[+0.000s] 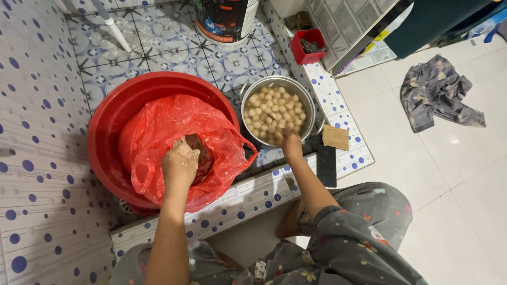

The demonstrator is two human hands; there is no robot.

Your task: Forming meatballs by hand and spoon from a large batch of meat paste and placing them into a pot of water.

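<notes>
A big red basin (108, 124) holds a red plastic bag (158, 126) with brownish paste inside. My left hand (179, 164) is down in the bag's opening, fingers closed around a lump of the paste. To the right stands a metal pot (311, 108) full of pale round balls (274, 108) in water. My right hand (291, 143) reaches over the pot's near rim, fingertips at the balls; whether it holds anything is hidden.
A low tiled ledge (237, 203) with blue dots runs in front of me. A red box (309, 46) and a large bucket (224, 21) stand at the back. A crumpled cloth (438, 92) lies on the white floor at right. A dark block (326, 165) and cardboard piece (336, 137) rest on the ledge.
</notes>
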